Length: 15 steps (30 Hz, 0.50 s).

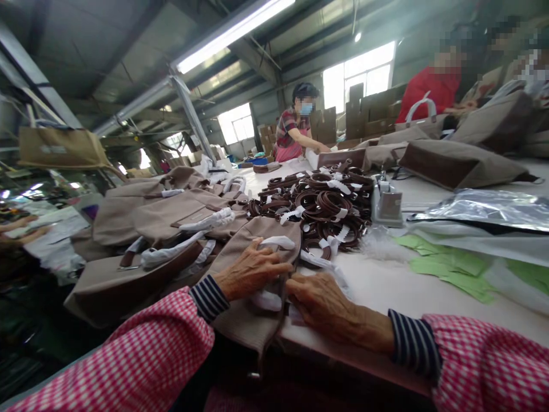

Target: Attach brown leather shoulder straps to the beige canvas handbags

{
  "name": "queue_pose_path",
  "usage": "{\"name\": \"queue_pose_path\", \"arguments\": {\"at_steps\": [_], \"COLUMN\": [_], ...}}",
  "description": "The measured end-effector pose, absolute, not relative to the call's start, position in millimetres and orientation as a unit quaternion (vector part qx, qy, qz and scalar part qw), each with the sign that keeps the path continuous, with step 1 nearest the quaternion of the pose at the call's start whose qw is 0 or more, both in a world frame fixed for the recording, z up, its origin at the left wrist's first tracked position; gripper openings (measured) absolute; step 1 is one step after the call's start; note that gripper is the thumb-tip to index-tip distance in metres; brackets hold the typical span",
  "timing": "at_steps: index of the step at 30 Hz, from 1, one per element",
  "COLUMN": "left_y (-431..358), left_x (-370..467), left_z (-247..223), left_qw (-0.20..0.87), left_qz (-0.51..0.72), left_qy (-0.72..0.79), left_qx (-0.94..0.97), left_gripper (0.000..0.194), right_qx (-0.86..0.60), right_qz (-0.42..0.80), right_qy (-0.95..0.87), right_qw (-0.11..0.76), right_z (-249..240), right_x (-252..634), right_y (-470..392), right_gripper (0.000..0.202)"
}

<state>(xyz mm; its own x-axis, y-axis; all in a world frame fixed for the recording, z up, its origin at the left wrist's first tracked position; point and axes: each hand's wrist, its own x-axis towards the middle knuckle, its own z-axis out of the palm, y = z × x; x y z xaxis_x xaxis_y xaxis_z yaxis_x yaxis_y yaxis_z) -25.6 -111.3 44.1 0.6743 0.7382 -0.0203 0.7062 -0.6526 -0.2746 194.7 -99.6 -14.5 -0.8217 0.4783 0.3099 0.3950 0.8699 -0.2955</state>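
Observation:
A grey-brown fabric handbag [253, 323] lies at the table's front edge, partly hanging over it, its handles wrapped in white material. My left hand [251, 270] rests across the top of this bag, fingers bent around the fabric near its opening edge. Close beside it, my right hand [319, 300] is closed at the same edge, thumb and fingers pinched together. What exactly lies inside the right-hand pinch is hidden. A short strap end with a metal tip dangles from the bag's lower end.
Similar handbags [171, 214] are heaped on the left. Coiled brown straps [321, 200] form a pile ahead, beside a small grey device [387, 203]. Green sheets [450, 266] and clear plastic [493, 209] lie right. A masked co-worker [294, 126] and another in red [429, 94] stand across the table.

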Motion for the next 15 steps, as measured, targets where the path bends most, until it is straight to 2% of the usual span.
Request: {"name": "queue_pose_path", "arguments": {"at_steps": [6,8,10,12,13,15], "left_y": [-102.4,-102.1,-102.6,-103.2,-103.2,-102.1], "left_x": [-38.2,-36.4,-32.2,-28.2,-26.7,-24.9], "left_z": [42.0,44.7,49.0,55.3,59.2,68.7], "left_qw": [0.125,0.132,0.144,0.162,0.172,0.183], "left_qz": [0.042,0.051,0.054,0.051,0.051,0.05], "left_qy": [-0.414,-0.41,-0.4,-0.384,-0.372,-0.348], "left_qx": [-0.901,-0.901,-0.903,-0.907,-0.911,-0.918], "left_gripper": [0.026,0.021,0.017,0.014,0.014,0.017], "right_qx": [-0.134,-0.083,-0.073,-0.096,-0.11,-0.125], "right_qz": [0.155,0.191,0.236,0.266,0.264,0.224], "right_qy": [-0.968,-0.967,-0.955,-0.934,-0.926,-0.926], "right_qw": [0.147,0.145,0.166,0.216,0.245,0.278], "right_z": [-9.4,-8.6,-6.0,-1.3,1.4,6.1], "right_x": [192.7,192.0,193.0,196.0,198.0,202.2], "right_y": [-126.2,-131.3,-126.7,-112.9,-104.4,-88.4], "right_gripper": [0.015,0.012,0.007,0.023,0.026,0.019]}}
